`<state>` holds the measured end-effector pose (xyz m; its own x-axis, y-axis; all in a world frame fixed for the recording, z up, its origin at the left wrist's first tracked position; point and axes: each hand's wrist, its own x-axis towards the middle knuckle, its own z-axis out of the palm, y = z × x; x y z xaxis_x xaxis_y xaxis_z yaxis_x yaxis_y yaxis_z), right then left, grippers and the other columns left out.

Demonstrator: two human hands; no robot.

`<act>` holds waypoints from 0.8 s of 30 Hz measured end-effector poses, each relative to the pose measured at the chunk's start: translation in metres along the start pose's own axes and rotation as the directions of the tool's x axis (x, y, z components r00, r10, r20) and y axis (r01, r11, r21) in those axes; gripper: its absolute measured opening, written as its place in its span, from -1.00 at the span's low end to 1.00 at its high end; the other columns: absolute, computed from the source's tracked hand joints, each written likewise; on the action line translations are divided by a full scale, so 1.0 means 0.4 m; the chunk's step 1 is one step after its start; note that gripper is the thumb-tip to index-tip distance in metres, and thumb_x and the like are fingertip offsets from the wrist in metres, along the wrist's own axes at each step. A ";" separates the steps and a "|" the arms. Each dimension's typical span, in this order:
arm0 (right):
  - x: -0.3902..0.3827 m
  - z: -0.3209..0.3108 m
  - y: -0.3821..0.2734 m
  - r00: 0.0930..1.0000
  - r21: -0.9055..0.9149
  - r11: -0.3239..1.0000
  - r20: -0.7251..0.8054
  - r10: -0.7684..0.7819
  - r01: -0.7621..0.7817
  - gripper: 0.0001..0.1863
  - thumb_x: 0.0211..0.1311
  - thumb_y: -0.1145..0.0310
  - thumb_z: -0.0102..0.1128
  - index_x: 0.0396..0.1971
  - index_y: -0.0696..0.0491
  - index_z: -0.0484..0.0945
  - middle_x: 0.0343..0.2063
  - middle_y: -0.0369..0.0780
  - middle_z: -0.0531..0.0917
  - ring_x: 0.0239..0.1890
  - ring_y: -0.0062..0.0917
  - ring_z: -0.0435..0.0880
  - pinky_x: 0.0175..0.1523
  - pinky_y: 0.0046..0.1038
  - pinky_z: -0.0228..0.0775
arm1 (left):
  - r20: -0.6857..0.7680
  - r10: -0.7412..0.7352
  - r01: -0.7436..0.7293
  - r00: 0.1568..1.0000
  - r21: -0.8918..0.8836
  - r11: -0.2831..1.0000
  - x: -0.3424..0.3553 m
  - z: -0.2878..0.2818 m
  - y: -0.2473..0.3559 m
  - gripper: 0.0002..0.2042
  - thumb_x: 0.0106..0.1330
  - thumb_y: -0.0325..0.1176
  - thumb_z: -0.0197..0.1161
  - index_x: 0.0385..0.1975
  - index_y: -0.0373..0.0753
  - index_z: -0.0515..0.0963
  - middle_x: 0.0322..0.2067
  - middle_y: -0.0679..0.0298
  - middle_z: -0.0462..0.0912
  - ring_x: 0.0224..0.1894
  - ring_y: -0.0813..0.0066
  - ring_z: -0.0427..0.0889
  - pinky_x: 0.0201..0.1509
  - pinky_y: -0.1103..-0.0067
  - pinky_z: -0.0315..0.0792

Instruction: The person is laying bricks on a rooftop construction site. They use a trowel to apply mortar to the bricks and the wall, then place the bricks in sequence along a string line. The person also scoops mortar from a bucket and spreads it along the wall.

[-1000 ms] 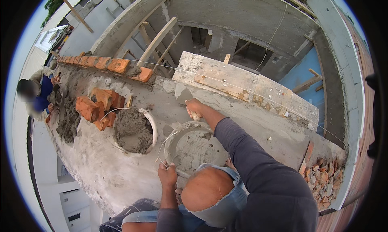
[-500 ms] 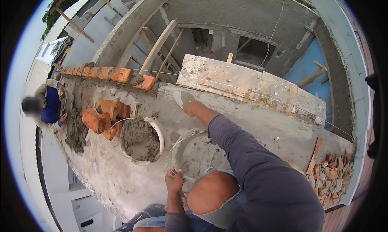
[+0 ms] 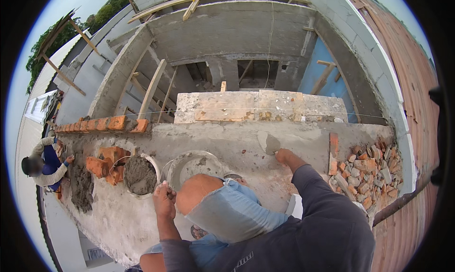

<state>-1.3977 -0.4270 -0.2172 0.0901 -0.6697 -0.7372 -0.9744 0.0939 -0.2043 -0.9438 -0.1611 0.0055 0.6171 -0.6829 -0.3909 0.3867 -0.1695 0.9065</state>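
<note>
My right hand (image 3: pixel 284 156) is closed on a trowel (image 3: pixel 272 143), its blade on the smeared mortar strip along the ledge, right of centre, below a taut string (image 3: pixel 303 116). Lower down and left of centre, my left hand (image 3: pixel 165 195) is closed on the wire handle of a bucket (image 3: pixel 176 163) of thin grey mortar, partly hidden behind my bent knee (image 3: pixel 204 198). A second bucket (image 3: pixel 140 175), holding thicker mortar, stands just to its left beside a pile of loose orange bricks (image 3: pixel 102 167).
A co-worker (image 3: pixel 45 165) crouches at the far left near a mortar heap (image 3: pixel 81 191) and a row of bricks (image 3: pixel 97 124). Broken rubble (image 3: pixel 369 177) lies to the right. Beyond boards (image 3: pixel 225 106) along the ledge drops an open room with timber props (image 3: pixel 151 89).
My view has swung right and up. My right hand has carried the trowel rightward along the mortar strip. My left hand still grips the bucket handle.
</note>
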 end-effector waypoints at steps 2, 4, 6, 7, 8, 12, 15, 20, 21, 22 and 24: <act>0.002 0.028 0.136 0.996 -0.026 0.998 0.083 -0.046 0.048 -0.52 0.44 0.20 -0.14 -0.15 0.24 0.72 -0.34 -0.01 0.78 -0.14 -0.19 0.78 0.04 -0.21 0.57 | 0.100 0.009 -0.017 0.995 0.080 0.997 -0.030 0.014 0.044 -0.78 0.44 -0.23 0.31 -0.36 -0.15 0.43 -0.53 0.42 0.46 -0.53 0.62 0.47 -0.37 0.59 0.49; -0.017 0.062 0.241 0.992 -0.001 0.994 0.056 -0.113 0.113 -0.52 0.41 0.17 -0.09 -0.12 0.26 0.70 -0.32 0.00 0.78 -0.07 -0.14 0.74 0.08 -0.16 0.52 | 0.093 -0.013 -0.007 0.996 0.217 0.976 -0.057 0.015 0.072 -0.76 0.43 -0.21 0.32 -0.39 -0.13 0.42 -0.54 0.43 0.45 -0.55 0.63 0.45 -0.39 0.59 0.48; -0.080 0.072 0.338 0.990 -0.061 0.988 0.031 -0.140 0.142 -0.54 0.33 0.16 0.03 -0.11 0.25 0.70 -0.19 0.09 0.75 -0.07 -0.13 0.74 0.05 -0.15 0.51 | 0.071 -0.019 -0.004 0.997 0.303 0.953 -0.075 0.009 0.085 -0.74 0.41 -0.20 0.33 -0.43 -0.12 0.42 -0.56 0.43 0.43 -0.58 0.63 0.44 -0.42 0.58 0.48; -0.108 0.062 0.353 0.987 -0.206 0.967 0.088 -0.132 0.148 -0.55 0.31 0.14 0.08 -0.12 0.24 0.70 -0.14 0.12 0.73 -0.10 -0.14 0.74 0.03 -0.15 0.51 | 0.042 -0.006 -0.008 0.999 0.330 0.944 -0.078 0.002 0.095 -0.73 0.41 -0.19 0.34 -0.45 -0.12 0.42 -0.57 0.44 0.42 -0.59 0.63 0.43 -0.44 0.58 0.47; -0.150 0.061 0.359 0.984 -0.104 0.978 0.034 -0.178 0.180 -0.54 0.30 0.13 0.10 -0.17 0.26 0.70 -0.16 0.12 0.73 -0.11 -0.14 0.74 0.03 -0.15 0.51 | -0.009 -0.002 0.005 1.000 0.370 0.929 -0.083 -0.011 0.106 -0.72 0.40 -0.18 0.35 -0.46 -0.12 0.42 -0.59 0.45 0.41 -0.61 0.63 0.42 -0.46 0.58 0.46; -0.364 0.020 0.350 0.989 0.123 0.991 -0.131 0.073 -0.057 -0.48 0.29 0.13 0.10 -0.11 0.37 0.64 -0.19 0.21 0.71 -0.08 0.02 0.72 0.06 -0.08 0.51 | -0.086 0.023 0.018 0.996 0.451 0.892 -0.096 -0.076 0.155 -0.67 0.37 -0.15 0.38 -0.52 -0.13 0.43 -0.66 0.43 0.39 -0.66 0.61 0.40 -0.55 0.58 0.41; -0.480 0.066 0.296 0.848 0.025 0.993 -0.524 -0.082 0.112 -0.49 0.28 0.20 0.12 -0.03 0.40 0.56 -0.22 0.23 0.69 -0.10 0.13 0.69 0.03 -0.01 0.51 | -0.191 0.009 0.090 0.981 0.500 0.861 -0.108 -0.161 0.199 -0.65 0.33 -0.09 0.39 -0.53 -0.19 0.47 -0.66 0.40 0.41 -0.66 0.58 0.41 -0.57 0.56 0.37; -0.427 0.121 0.214 0.648 0.019 0.944 -0.732 -0.212 0.330 -0.45 0.22 0.20 0.22 0.04 0.35 0.49 -0.27 0.23 0.69 -0.16 0.17 0.68 0.00 0.07 0.50 | -0.317 0.090 0.142 0.944 0.639 0.756 -0.137 -0.342 0.242 -0.57 0.26 -0.03 0.41 -0.56 -0.30 0.51 -0.65 0.30 0.48 -0.65 0.51 0.43 -0.57 0.50 0.31; -0.393 0.115 0.203 0.714 0.015 0.939 -0.654 -0.250 0.343 -0.47 0.21 0.21 0.23 0.02 0.35 0.50 -0.27 0.23 0.69 -0.16 0.17 0.68 0.00 0.06 0.50 | -0.341 0.099 0.160 0.935 0.653 0.740 -0.140 -0.379 0.252 -0.57 0.25 -0.03 0.42 -0.56 -0.31 0.52 -0.65 0.29 0.50 -0.65 0.50 0.44 -0.57 0.50 0.31; -0.358 0.104 0.190 0.776 0.020 0.944 -0.575 -0.259 0.329 -0.49 0.21 0.21 0.24 -0.01 0.34 0.52 -0.27 0.24 0.69 -0.15 0.16 0.68 0.00 0.06 0.50 | -0.383 0.099 0.194 0.918 0.656 0.729 -0.141 -0.411 0.256 -0.57 0.25 -0.03 0.43 -0.55 -0.33 0.53 -0.64 0.27 0.51 -0.64 0.49 0.45 -0.56 0.49 0.31; -0.310 0.100 0.159 0.806 -0.065 0.949 -0.511 -0.297 0.308 -0.52 0.18 0.21 0.28 -0.06 0.30 0.54 -0.26 0.21 0.70 -0.14 0.14 0.69 0.00 0.03 0.51 | -0.408 0.105 0.216 0.907 0.663 0.717 -0.153 -0.475 0.248 -0.58 0.24 -0.06 0.43 -0.47 -0.39 0.59 -0.63 0.26 0.53 -0.63 0.46 0.47 -0.54 0.47 0.35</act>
<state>-1.4627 -0.3086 -0.1646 0.2566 -0.9446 -0.2046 -0.9105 -0.1652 -0.3792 -0.8131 -0.0011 0.0889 0.8800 -0.3468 -0.3246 -0.0441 -0.7399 0.6713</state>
